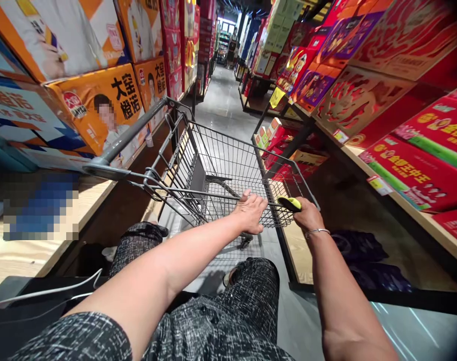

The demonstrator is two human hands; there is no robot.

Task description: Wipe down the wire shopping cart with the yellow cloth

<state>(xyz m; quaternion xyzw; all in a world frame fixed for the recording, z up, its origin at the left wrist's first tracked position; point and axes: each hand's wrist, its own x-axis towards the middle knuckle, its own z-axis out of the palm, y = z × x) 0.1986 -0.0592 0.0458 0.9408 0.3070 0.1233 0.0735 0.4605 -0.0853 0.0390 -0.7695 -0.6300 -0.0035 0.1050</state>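
A grey wire shopping cart (228,146) stands turned sideways in front of me, its push handle (133,131) off to the left. My left hand (252,213) is on the near side rail of the basket, with its fingers bent over the bar. Just right of it, my right hand (309,215) is closed around a yellow-green and black object (289,203) at the rail; its kind I cannot make out. The folding grey child seat panel (194,183) shows inside the basket near the handle end.
Stacked orange cartons (100,108) line the left side. Red gift boxes (409,173) fill the right shelf (364,155), whose lower wooden deck (298,250) borders the cart. The grey-floored aisle (228,98) runs ahead, with a person (233,45) far off.
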